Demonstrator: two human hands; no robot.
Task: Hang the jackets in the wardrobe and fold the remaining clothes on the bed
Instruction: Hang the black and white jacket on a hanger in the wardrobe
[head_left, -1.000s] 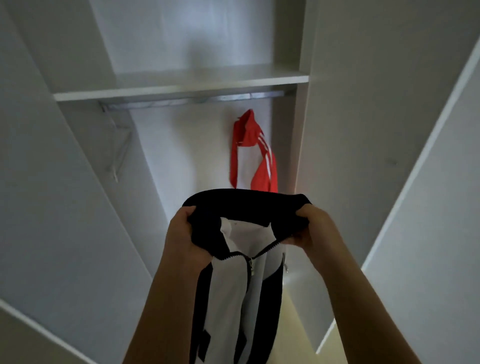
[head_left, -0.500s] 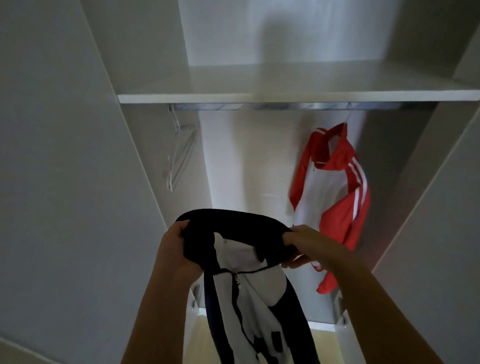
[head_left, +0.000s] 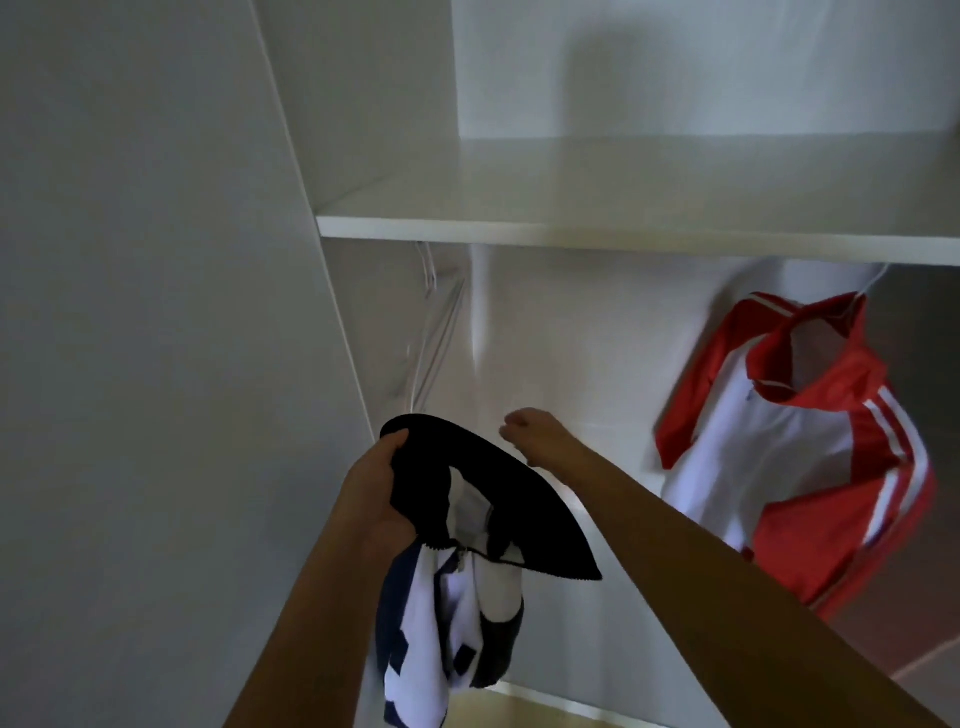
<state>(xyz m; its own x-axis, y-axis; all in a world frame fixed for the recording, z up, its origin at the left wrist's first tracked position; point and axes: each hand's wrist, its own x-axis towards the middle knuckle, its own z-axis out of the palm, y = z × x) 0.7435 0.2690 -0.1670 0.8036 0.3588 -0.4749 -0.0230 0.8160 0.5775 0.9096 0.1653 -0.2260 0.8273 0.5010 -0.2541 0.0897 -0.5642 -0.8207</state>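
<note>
Right hand (head_left: 530, 434) has let go of the black-and-white zip-front fabric jacket (head_left: 467, 519); its fingers are curled, holding nothing. Left hand (head_left: 382, 488): fingers grip the collar, jacket hanging below them. Step: hanging. Next, probably: take a thin pale clothes hanger (head_left: 434, 338) (above the right fingers).

Pale hangers (head_left: 439, 332) hang at left above a beige floor (head_left: 540, 719).

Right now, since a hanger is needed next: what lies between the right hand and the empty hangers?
Nothing; in the head view, only bare wardrobe back panel shows between the right hand and the empty hangers.
</note>
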